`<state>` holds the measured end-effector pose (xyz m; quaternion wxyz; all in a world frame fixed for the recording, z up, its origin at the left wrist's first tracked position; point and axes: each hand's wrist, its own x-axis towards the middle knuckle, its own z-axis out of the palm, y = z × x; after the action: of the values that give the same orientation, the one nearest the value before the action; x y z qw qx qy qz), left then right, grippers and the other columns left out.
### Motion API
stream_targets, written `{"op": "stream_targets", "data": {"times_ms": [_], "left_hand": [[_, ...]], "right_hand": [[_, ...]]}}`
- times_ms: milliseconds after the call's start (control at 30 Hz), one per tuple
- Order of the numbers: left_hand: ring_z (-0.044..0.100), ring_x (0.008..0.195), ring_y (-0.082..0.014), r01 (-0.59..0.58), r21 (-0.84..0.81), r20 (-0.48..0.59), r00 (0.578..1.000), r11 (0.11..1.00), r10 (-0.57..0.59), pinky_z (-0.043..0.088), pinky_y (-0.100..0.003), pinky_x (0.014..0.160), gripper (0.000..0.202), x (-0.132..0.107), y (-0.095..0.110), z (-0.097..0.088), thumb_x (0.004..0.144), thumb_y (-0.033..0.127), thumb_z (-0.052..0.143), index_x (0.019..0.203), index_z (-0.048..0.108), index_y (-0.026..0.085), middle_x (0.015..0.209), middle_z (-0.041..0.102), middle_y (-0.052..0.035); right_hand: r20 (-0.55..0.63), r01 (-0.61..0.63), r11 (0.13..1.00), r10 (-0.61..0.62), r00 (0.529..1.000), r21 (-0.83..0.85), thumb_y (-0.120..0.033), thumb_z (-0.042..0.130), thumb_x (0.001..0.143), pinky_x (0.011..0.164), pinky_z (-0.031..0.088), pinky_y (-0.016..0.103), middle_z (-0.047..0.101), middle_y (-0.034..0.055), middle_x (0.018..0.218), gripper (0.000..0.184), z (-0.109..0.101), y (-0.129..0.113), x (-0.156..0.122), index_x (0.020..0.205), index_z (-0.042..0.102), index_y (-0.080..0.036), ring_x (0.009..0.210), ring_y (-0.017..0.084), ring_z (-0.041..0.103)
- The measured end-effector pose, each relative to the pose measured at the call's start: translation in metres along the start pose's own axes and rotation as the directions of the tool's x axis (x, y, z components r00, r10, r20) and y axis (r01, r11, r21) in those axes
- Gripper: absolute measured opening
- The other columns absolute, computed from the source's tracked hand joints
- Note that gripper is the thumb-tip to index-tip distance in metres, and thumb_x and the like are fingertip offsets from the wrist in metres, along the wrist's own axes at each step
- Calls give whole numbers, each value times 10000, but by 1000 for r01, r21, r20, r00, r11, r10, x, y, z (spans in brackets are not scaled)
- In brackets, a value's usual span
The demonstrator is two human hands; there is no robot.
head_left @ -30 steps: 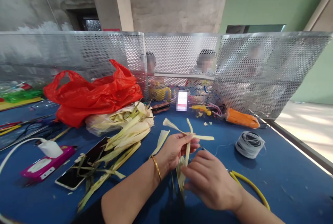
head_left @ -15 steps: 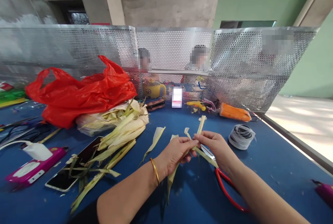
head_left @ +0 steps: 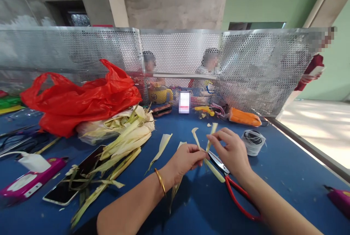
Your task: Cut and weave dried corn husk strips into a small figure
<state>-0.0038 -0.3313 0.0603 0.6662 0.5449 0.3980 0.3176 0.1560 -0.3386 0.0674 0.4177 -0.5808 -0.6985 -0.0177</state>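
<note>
My left hand (head_left: 188, 158), with a gold bangle at the wrist, is closed in a pinch on several pale corn husk strips (head_left: 214, 171) where they cross. One narrow end curls up from the pinch, and another piece hangs below the palm. Just right of it, my right hand (head_left: 232, 151) has thumb and forefinger on an upright husk strip (head_left: 212, 132); the exact contact is partly hidden. Beneath my right hand lie red-handled scissors (head_left: 229, 187) on the blue table. A loose husk piece (head_left: 161, 149) lies beyond my left hand.
A corn husk heap (head_left: 128, 133) and a red plastic bag (head_left: 84, 96) sit left, near a phone (head_left: 64, 191) and a magenta tool (head_left: 35, 180). A wire coil (head_left: 253, 143) and orange pouch (head_left: 244, 117) lie right. Behind a perforated metal screen (head_left: 180, 53) are people.
My right hand has drawn slightly up and away from the left, its fingers now on the upright strip. More of the scissors shows. A person has come into sight beyond the screen's right end.
</note>
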Motion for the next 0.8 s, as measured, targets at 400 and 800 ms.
{"op": "stream_targets", "data": {"times_ms": [400, 800], "left_hand": [[360, 436, -64, -70, 49, 159, 985, 996, 62, 244, -225, 459, 358, -3, -4, 3, 766, 444, 608, 570, 622, 145, 516, 557, -13], [373, 428, -67, -9, 62, 279, 960, 998, -8, 258, -233, 471, 312, -5, -6, 5, 757, 398, 596, 562, 613, 154, 519, 568, -7]], "right_hand": [[493, -564, 581, 297, 818, 586, -468, 699, 664, 371, 333, 203, 512, -18, 659, 319, 6, -12, -5, 606, 588, -176, 485, 89, 440], [188, -265, 827, 196, 962, 496, -353, 660, 728, 691, 440, 299, 600, 16, 710, 210, 15, -11, -9, 593, 661, -193, 702, 165, 576]]}}
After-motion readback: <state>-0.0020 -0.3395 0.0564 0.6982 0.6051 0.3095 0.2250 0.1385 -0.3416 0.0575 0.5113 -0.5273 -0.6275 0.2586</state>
